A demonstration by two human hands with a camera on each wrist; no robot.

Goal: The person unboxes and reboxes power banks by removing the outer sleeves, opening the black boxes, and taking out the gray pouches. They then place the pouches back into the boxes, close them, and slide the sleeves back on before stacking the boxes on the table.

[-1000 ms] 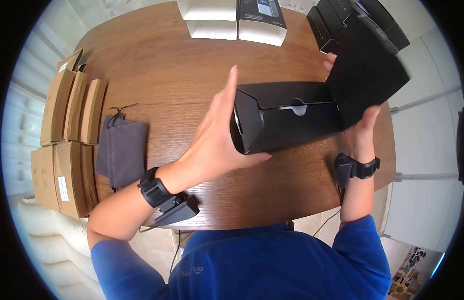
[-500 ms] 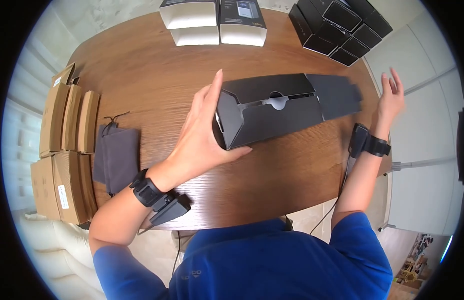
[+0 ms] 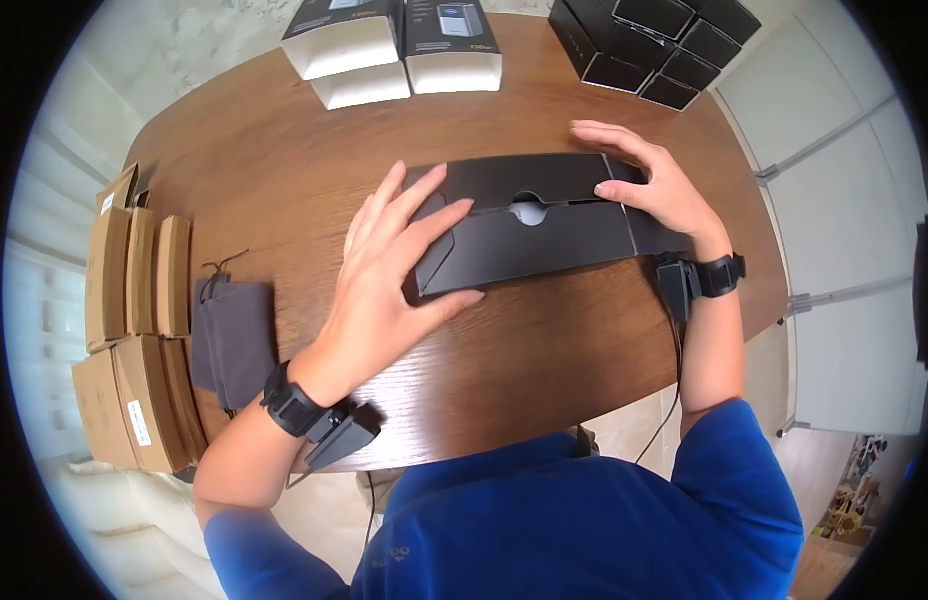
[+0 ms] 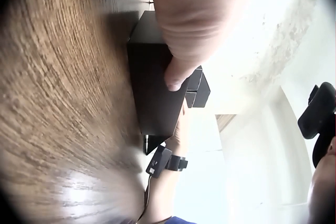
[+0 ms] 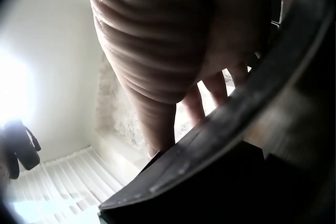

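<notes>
A long black box lies across the table in front of me, a pale patch showing through the notch in its top seam. My left hand spreads over the box's left end, fingertips on top and thumb along the near side. At the other end, my right hand reaches over with its thumb on the top and its fingers extended past the far side. An end flap sticks out there, partly under the right wrist. Its dark edge hides part of the right fingers in the right wrist view.
A grey drawstring pouch lies at the left, beside stacked brown cardboard boxes. White-lined printed sleeves stand at the back, and stacked black boxes at the back right. The table's near edge runs close to my body.
The right hand has left the upright flap, swung out to the right, and come back over the box's right end. The left fingers now lie over the box's top.
</notes>
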